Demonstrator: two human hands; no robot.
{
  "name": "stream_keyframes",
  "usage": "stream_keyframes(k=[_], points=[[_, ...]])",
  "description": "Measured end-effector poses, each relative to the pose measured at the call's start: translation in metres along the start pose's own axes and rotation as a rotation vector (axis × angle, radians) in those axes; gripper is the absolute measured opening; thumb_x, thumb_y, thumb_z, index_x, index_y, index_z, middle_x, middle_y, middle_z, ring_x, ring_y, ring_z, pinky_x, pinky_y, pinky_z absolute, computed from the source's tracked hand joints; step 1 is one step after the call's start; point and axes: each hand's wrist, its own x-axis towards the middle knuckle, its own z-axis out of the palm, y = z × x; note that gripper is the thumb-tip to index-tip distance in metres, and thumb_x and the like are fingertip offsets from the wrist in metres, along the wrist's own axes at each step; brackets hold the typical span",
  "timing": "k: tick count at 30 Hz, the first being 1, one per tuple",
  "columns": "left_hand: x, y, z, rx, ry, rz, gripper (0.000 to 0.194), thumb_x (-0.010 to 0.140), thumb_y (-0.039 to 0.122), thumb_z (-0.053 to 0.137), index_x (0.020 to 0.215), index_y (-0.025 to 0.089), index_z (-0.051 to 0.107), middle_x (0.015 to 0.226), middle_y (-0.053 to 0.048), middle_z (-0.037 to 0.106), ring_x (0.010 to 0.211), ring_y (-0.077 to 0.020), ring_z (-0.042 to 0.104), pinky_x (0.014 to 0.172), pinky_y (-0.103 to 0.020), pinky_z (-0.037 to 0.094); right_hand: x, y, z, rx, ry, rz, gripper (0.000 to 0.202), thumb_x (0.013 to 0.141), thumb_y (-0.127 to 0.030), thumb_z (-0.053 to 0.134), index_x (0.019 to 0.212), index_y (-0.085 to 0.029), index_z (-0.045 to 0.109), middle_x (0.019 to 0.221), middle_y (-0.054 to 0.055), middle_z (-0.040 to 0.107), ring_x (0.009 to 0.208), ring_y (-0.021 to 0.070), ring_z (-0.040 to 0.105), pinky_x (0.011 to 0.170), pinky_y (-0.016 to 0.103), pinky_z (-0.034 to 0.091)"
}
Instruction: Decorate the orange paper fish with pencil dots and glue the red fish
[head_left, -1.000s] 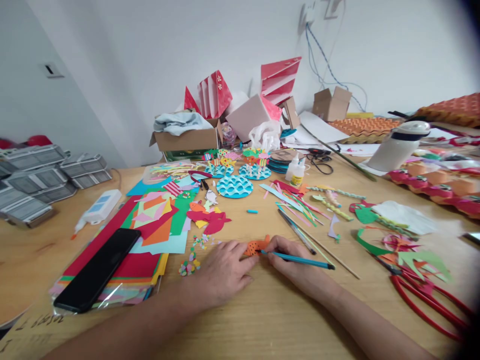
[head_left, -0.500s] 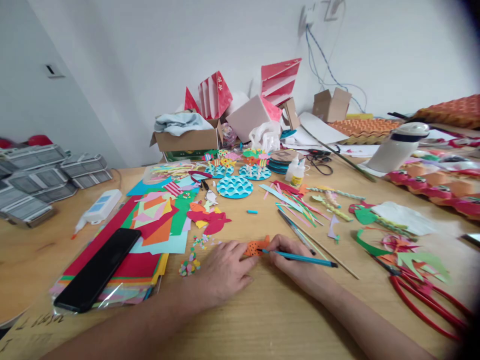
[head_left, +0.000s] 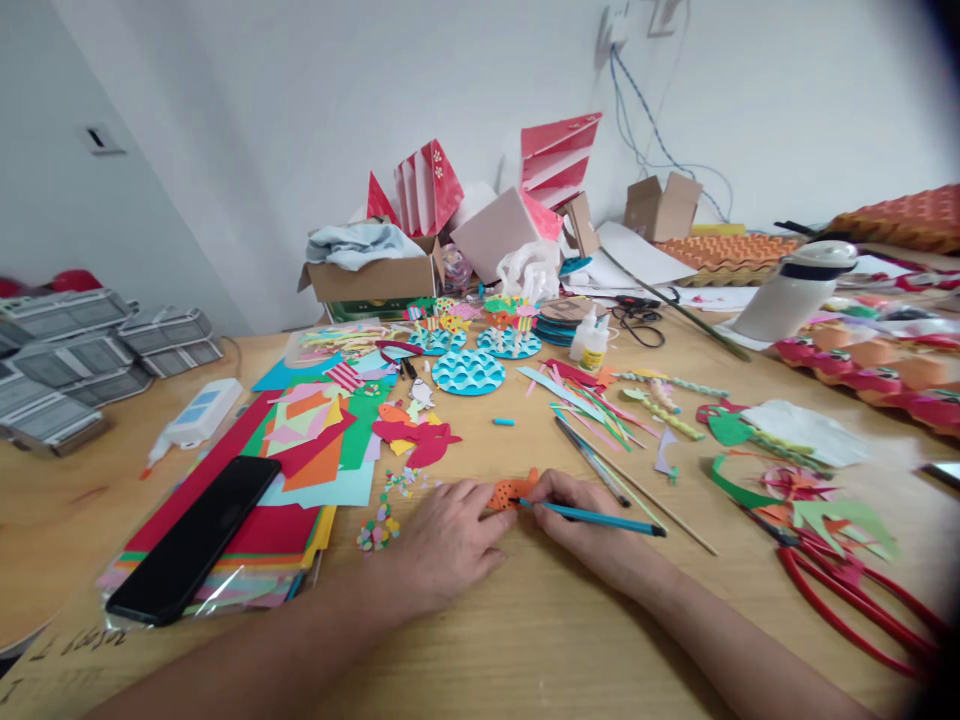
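Note:
A small orange paper fish with dark dots lies on the wooden table between my hands. My left hand rests flat at its left side, fingers spread and fingertips at its edge. In my right hand is a blue pen, pinched near its tip, which touches the fish. The pen's dark end points right. A short blue pen cap lies beyond the fish. Small colored paper dots are scattered to the left of my left hand.
Colored paper sheets and a black phone lie at left. Red-handled scissors and paper scraps are at right. Thin sticks lie beyond my right hand. Farther back stand glue bottles, blue wavy discs and a white bottle.
The pen and my right hand have shifted very slightly left over the fish. My left hand has stayed nearly still.

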Motion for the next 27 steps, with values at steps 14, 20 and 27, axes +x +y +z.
stream_keyframes(k=[14, 20, 27], points=[[0.0, 0.0003, 0.0016, 0.041, 0.018, 0.012, 0.039, 0.082, 0.031, 0.056, 0.119, 0.022, 0.047, 0.109, -0.008, 0.047, 0.1, -0.0241, 0.043, 0.084, -0.039, 0.04, -0.0003, 0.0014, -0.0019, 0.027, 0.027, 0.007, 0.007, 0.069, -0.02, 0.045, 0.066, -0.019, 0.052, 0.058, -0.003, 0.054, 0.053, 0.0108, 0.047, 0.048, 0.021, 0.034], [-0.0001, 0.0008, 0.0009, 0.032, 0.013, 0.016, 0.039, 0.082, 0.031, 0.055, 0.119, 0.022, 0.046, 0.109, -0.008, 0.048, 0.101, -0.0241, 0.043, 0.084, -0.039, 0.039, -0.0006, -0.0012, -0.0039, 0.012, 0.036, 0.016, 0.008, 0.07, -0.02, 0.045, 0.064, -0.02, 0.05, 0.057, -0.004, 0.053, 0.053, 0.0104, 0.046, 0.048, 0.021, 0.034], [0.0004, 0.0011, 0.0025, 0.043, 0.026, 0.014, 0.039, 0.083, 0.032, 0.054, 0.12, 0.022, 0.046, 0.109, -0.007, 0.048, 0.099, -0.0242, 0.043, 0.082, -0.039, 0.04, -0.0002, -0.0028, -0.002, 0.0, 0.04, 0.036, 0.008, 0.069, -0.018, 0.045, 0.065, -0.019, 0.051, 0.058, -0.004, 0.053, 0.053, 0.0103, 0.047, 0.048, 0.021, 0.035]])
